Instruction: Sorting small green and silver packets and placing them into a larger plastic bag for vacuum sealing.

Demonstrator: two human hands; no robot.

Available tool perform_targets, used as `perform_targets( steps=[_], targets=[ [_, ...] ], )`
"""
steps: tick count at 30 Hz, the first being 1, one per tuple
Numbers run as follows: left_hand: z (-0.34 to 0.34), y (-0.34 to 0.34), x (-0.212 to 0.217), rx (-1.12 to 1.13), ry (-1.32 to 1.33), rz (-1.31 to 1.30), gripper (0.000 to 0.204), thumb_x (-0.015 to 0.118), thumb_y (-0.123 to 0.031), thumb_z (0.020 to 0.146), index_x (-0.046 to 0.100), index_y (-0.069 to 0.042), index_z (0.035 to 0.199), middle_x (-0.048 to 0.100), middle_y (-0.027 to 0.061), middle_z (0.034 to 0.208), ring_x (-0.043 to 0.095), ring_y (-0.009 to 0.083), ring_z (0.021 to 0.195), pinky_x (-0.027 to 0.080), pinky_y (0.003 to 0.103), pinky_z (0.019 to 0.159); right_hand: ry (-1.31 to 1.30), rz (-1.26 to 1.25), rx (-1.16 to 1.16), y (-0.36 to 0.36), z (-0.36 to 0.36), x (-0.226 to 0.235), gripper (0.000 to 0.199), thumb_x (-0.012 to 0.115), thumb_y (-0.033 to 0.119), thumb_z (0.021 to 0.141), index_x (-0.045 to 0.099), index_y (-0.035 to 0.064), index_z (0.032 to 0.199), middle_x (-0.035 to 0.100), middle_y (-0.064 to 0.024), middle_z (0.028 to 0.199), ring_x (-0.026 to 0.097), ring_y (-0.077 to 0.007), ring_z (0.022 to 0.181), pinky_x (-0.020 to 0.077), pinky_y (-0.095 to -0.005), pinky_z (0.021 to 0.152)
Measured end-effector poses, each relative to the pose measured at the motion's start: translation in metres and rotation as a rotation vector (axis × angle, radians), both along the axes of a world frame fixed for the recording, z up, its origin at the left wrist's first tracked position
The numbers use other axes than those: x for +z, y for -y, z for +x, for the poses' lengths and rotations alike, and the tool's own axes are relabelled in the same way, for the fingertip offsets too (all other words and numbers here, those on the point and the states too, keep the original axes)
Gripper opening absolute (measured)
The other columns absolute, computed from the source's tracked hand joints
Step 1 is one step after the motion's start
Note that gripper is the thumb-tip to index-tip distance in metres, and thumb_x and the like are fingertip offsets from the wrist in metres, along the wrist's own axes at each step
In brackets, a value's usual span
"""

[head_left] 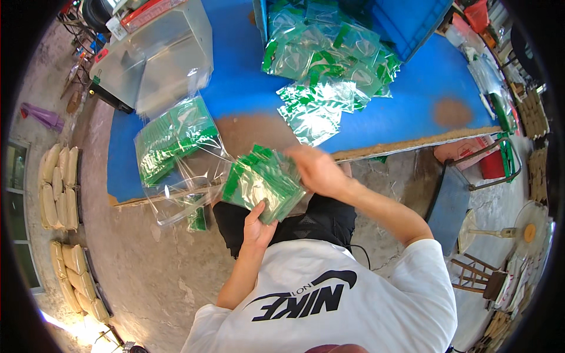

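A fanned stack of green-and-clear packets [262,182] is sitting clamped in the left hand [257,228], near the front edge of the worktop [382,125]. The right hand [321,170] is showing blurred at the stack's right side; whether it is gripping cannot be told. Leftward, a clear bag [182,138] is overhanging that edge. Farther back, a packet heap [326,59] is lying at a blue crate's [406,26] mouth, blue surface stretching rightward.

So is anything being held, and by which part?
The left hand grips a stack of green plastic packets by its near edge, thumb on top. Whether the blurred right hand holds any cannot be told.
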State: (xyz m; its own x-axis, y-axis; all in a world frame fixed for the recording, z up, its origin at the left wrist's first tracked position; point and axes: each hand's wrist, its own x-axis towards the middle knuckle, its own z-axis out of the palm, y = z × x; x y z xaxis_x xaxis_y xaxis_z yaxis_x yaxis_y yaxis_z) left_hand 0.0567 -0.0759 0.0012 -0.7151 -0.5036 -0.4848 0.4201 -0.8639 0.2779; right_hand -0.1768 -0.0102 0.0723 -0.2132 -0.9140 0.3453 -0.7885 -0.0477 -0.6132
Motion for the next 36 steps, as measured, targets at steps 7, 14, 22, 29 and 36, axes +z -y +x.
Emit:
perform_targets(
  steps=[7, 14, 22, 29, 36],
  targets=[
    [-0.003, 0.006, -0.013, -0.089, -0.031, -0.037, 0.047, 0.071, -0.009, 0.087, 0.055, -0.005, 0.131, 0.063, 0.0089, 0.128, 0.056, 0.0293, 0.124, 0.040, 0.048, 0.111, -0.185, 0.018, 0.120, -0.035, -0.017, -0.010, 0.037, 0.060, 0.018, 0.093, 0.061, -0.0001, 0.124, 0.060, -0.0186, 0.132, 0.052, -0.0385, 0.127, 0.0400, -0.0465, 0.108],
    [-0.008, 0.015, -0.018, -0.177, 0.023, -0.091, 0.053, 0.073, -0.008, 0.083, 0.055, -0.006, 0.134, 0.064, 0.0090, 0.129, 0.059, 0.0288, 0.121, 0.043, 0.048, 0.110, -0.333, 0.066, -0.342, -0.017, -0.048, -0.005, 0.044, 0.061, 0.030, 0.093, 0.061, -0.0005, 0.124, 0.053, -0.0230, 0.134, 0.046, -0.0431, 0.128, 0.0307, -0.0546, 0.112],
    [0.005, 0.013, -0.031, -0.182, -0.265, -0.020, 0.051, 0.075, -0.010, 0.082, 0.059, -0.004, 0.130, 0.063, 0.0111, 0.130, 0.057, 0.0292, 0.124, 0.040, 0.048, 0.113, -0.130, 0.024, 0.055, -0.014, -0.021, -0.004, 0.039, 0.051, 0.030, 0.100, 0.061, 0.0029, 0.126, 0.054, -0.0209, 0.136, 0.042, -0.0427, 0.135, 0.0261, -0.0543, 0.116],
    [-0.005, 0.009, -0.021, -0.100, -0.024, -0.036, 0.051, 0.073, -0.007, 0.083, 0.057, -0.003, 0.131, 0.063, 0.0101, 0.130, 0.056, 0.0293, 0.126, 0.040, 0.047, 0.113, -0.365, -0.177, -0.447, 0.005, -0.105, -0.017, 0.054, 0.058, 0.038, 0.097, 0.056, -0.0080, 0.124, 0.058, -0.0288, 0.127, 0.053, -0.0448, 0.121, 0.0415, -0.0496, 0.104],
    [0.010, 0.012, -0.034, -0.154, -0.133, -0.084, 0.056, 0.077, -0.014, 0.078, 0.058, -0.006, 0.130, 0.065, 0.0095, 0.127, 0.059, 0.0290, 0.122, 0.043, 0.048, 0.110, -0.409, 0.037, -0.085, -0.007, -0.034, -0.002, 0.047, 0.061, 0.040, 0.092, 0.066, 0.0006, 0.118, 0.057, -0.0207, 0.115, 0.051, -0.0386, 0.115, 0.0326, -0.0591, 0.107]
  ],
)
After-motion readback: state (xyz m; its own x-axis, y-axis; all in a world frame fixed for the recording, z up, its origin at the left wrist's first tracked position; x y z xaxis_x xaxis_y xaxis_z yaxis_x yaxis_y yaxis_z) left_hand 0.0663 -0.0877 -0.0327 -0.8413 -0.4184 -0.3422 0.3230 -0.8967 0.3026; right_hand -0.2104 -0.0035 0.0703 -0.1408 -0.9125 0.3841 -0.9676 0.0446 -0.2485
